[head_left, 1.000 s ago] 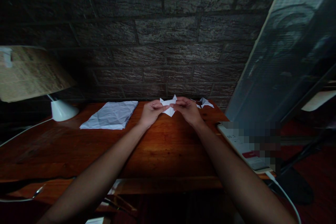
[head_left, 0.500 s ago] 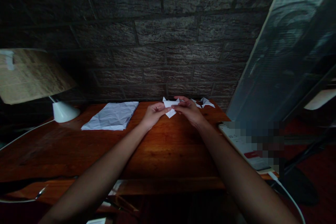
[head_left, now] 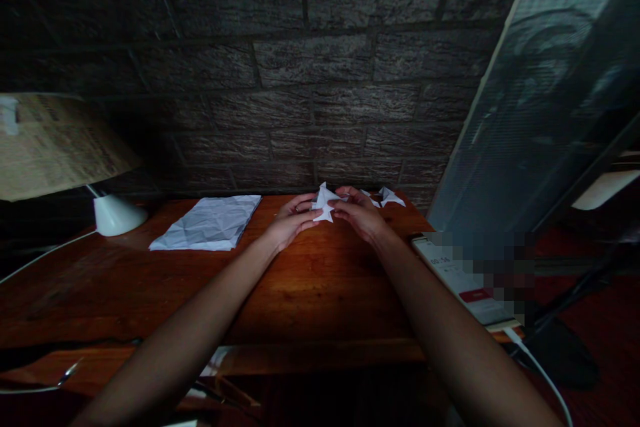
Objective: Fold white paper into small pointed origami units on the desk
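Note:
Between both hands, over the far part of the wooden table [head_left: 320,293], is a small white folded paper [head_left: 325,197] with pointed corners. My left hand [head_left: 290,221] pinches its left side, thumb in front and fingers behind. My right hand [head_left: 361,213] is closed on the right side in the same way. Just beyond the right hand lie more white folded papers; one pointed piece [head_left: 391,197] shows whole, and another [head_left: 371,198] is partly covered by the fingers.
A stack of creased white paper sheets [head_left: 207,223] lies left of the hands. Farther left stands a lamp [head_left: 117,213] with a paper shade. A tablet-like device [head_left: 465,277] with a white cable rests at the right edge. A stone wall [head_left: 310,93] rises behind the table.
The folded paper has been turned between my hands; a point now sticks up at its top where a flat edge showed. The view has shifted slightly.

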Demonstrator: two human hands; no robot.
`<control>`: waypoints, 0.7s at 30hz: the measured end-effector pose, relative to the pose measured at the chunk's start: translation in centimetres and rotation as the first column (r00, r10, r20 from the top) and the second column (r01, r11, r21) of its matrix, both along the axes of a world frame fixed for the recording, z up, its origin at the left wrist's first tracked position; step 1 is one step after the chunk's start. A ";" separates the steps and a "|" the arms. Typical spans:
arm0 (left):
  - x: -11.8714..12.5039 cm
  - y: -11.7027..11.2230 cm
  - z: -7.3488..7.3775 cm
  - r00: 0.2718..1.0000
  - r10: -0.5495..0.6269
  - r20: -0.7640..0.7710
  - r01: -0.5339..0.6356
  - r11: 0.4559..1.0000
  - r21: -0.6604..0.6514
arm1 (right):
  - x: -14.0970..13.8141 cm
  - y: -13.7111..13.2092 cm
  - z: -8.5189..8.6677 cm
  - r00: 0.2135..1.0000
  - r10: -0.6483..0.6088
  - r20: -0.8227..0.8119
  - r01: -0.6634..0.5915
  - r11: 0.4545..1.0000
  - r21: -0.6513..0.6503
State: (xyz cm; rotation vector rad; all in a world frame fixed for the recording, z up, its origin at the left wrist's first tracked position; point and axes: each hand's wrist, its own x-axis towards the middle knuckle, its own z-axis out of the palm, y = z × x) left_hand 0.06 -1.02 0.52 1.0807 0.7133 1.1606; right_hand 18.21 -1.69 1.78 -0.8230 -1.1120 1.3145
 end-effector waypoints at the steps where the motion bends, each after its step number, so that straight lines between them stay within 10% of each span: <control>1: -0.1 0.2 0.0 0.999 0.031 0.006 -0.031 0.999 -0.008 | 0.1 0.0 0.1 1.000 0.001 0.010 -0.001 1.000 0.003; 15: -0.9 1.6 -0.7 0.971 0.201 -0.126 -0.188 0.976 0.110 | 0.0 -0.3 -0.4 0.985 0.077 0.156 -0.045 0.979 -0.198; 18: -0.7 1.4 -1.0 0.807 0.501 -0.312 -0.347 0.830 0.435 | -0.1 -0.1 -0.7 0.989 -0.034 0.141 0.068 0.967 -0.246; 21: -0.3 0.5 -1.0 0.714 0.538 -0.448 -0.074 0.694 0.716 | -0.3 0.1 -1.1 0.992 -0.050 0.119 0.079 0.963 -0.257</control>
